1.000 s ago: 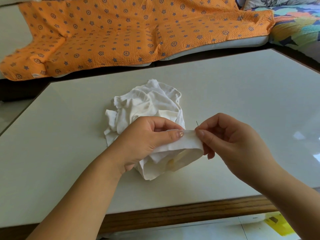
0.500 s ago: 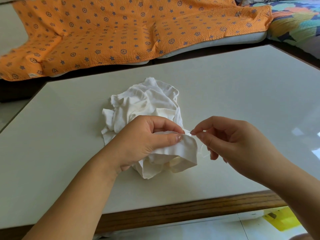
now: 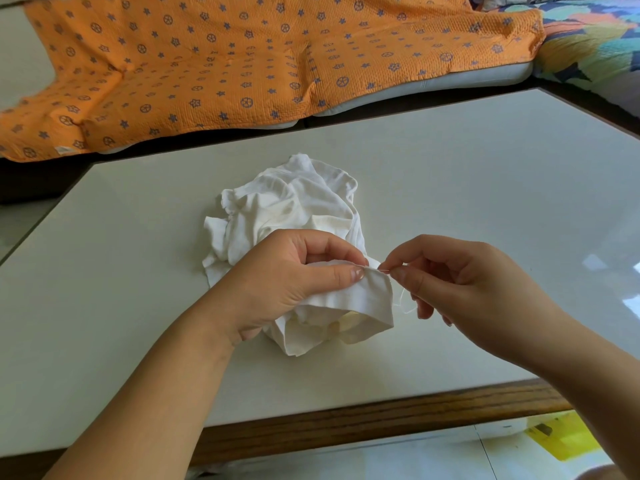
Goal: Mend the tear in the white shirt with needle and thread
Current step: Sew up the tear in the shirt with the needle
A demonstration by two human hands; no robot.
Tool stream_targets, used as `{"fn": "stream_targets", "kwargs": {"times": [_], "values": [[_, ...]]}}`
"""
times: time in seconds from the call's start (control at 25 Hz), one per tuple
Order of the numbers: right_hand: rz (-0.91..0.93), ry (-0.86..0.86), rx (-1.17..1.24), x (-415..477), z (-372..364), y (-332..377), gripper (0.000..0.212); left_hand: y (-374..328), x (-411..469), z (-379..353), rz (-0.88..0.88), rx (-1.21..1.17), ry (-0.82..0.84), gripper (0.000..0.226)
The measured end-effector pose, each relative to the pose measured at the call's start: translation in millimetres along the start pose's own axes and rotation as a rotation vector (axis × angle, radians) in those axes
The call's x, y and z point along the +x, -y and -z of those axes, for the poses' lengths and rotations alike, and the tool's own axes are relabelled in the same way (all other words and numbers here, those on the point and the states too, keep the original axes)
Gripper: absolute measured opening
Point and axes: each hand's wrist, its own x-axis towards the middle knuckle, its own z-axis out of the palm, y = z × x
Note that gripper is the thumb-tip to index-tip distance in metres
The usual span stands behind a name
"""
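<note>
The white shirt (image 3: pixel 291 202) lies crumpled in the middle of the table. My left hand (image 3: pixel 287 282) grips a folded edge of it between thumb and fingers, lifted slightly off the table. Right beside that edge, my right hand (image 3: pixel 460 292) pinches the thin needle (image 3: pixel 375 270) between thumb and forefinger, its tip lying along the fold's top edge. A loop of white thread (image 3: pixel 403 303) hangs below my right fingers. The tear itself is hidden in the fold.
The pale table (image 3: pixel 485 202) has a wooden front edge (image 3: pixel 346 424). An orange patterned quilt (image 3: pixel 242 64) covers a cushion behind it, with a colourful quilt (image 3: pixel 595 39) at the far right. A yellow object (image 3: pixel 561 441) lies on the floor below.
The needle stood upright above the fold a second ago; my right hand has since moved slightly right and now pinches it lying along the fold's edge. My left hand keeps its grip.
</note>
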Motion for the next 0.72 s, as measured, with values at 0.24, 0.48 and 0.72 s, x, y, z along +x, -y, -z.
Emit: {"fn": "stream_targets", "kwargs": {"times": [0.24, 0.48, 0.72], "values": [[-0.003, 0.015, 0.034, 0.0, -0.6, 0.5, 0.016, 1.7, 1.1, 0.8, -0.001, -0.028, 0.009, 0.012], [0.003, 0.051, 0.099, 2.1, -1.3, -2.5, 0.014, 1.5, 1.5, -0.3, 0.006, -0.047, 0.03, 0.012], [-0.002, 0.086, 0.207, 3.3, -2.8, -4.5, 0.015, 2.3, 2.2, -1.6, 0.031, -0.072, 0.055, 0.013]]}}
